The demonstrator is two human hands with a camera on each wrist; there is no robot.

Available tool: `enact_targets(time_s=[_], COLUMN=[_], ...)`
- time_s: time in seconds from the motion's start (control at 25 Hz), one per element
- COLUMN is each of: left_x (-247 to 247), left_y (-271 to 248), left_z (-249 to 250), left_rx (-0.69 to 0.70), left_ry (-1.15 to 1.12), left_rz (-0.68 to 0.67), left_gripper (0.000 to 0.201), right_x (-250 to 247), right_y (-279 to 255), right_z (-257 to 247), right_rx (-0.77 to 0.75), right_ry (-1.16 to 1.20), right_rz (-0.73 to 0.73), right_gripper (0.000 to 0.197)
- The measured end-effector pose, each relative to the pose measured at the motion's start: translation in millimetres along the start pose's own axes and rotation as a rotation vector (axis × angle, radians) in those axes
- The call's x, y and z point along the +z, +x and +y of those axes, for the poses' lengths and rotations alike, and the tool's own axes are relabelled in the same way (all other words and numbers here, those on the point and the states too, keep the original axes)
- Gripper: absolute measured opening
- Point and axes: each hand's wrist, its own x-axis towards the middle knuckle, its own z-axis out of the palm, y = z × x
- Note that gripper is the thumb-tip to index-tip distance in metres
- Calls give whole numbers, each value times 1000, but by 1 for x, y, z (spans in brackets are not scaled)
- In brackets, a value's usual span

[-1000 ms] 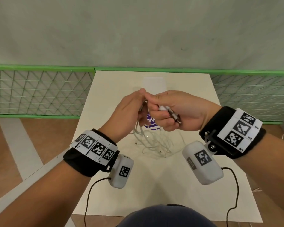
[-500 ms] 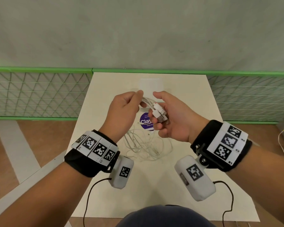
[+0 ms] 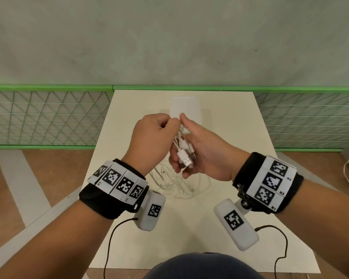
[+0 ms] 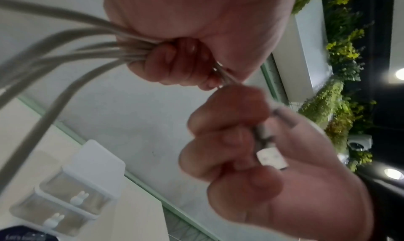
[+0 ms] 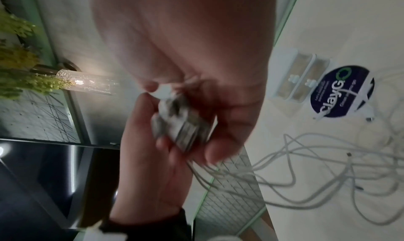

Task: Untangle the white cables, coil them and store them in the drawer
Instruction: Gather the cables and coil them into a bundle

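Above the table, my left hand (image 3: 155,135) is a fist that grips a bunch of white cables (image 4: 131,53). The strands run out of it to the plug ends (image 3: 184,158), bunched in my right hand (image 3: 201,158). That hand is turned palm up, its fingers (image 4: 227,141) curled round the plugs (image 5: 181,123). The rest of the cables (image 3: 177,184) hangs down in a loose tangle onto the table (image 3: 189,228). The small white drawer unit (image 3: 184,105) stands at the back of the table, both its drawers (image 4: 72,193) closed.
A round dark-blue sticker (image 5: 341,91) lies on the table in front of the drawer unit (image 5: 297,75), partly under cable loops (image 5: 328,167). Green-framed mesh panels (image 3: 48,117) flank the table against the wall. Black camera leads hang from my wrists.
My right hand went from pinching one plug to lying palm up with several plugs gathered in it. My left hand has closed into a fist on the strands beside it.
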Motion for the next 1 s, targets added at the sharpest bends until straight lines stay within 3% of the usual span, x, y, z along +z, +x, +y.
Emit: enact_targets(time_s=[0.12, 0.28, 0.44, 0.56, 0.68, 0.8, 0.88, 0.96, 1.0], left_x=[1, 1, -3, -4, -1, 3, 4, 3, 2], left_y=[0, 3, 4, 4, -1, -5, -5, -4, -5], left_z=[0, 1, -1, -3, -2, -1, 0, -2, -3], left_rx=[25, 3, -86, -61, -22, 44, 47, -38, -79], left_ry=[8, -136, -97, 92, 188, 211, 178, 7, -101], left_rz=[-16, -22, -120, -185, -198, -211, -254, -291, -297], left_gripper=[34, 35, 43, 39, 12, 15, 15, 9, 15], right_x=[-7, -10, -14, -13, -9, -7, -10, -12, -14], right_y=[-5, -6, -5, -3, 0, 2, 0, -5, -8], right_z=[-7, -10, -6, 0, 2, 3, 4, 3, 1], right_rx=[-33, -32, -13, -27, -17, -14, -1, 23, 9], right_ry=[-48, -64, -83, -232, -358, -477, -510, -452, -391], right_rz=[-170, -171, -105, 14, 100, 137, 120, 36, 15], right_gripper=[64, 34, 7, 8, 9, 9, 16, 25, 32])
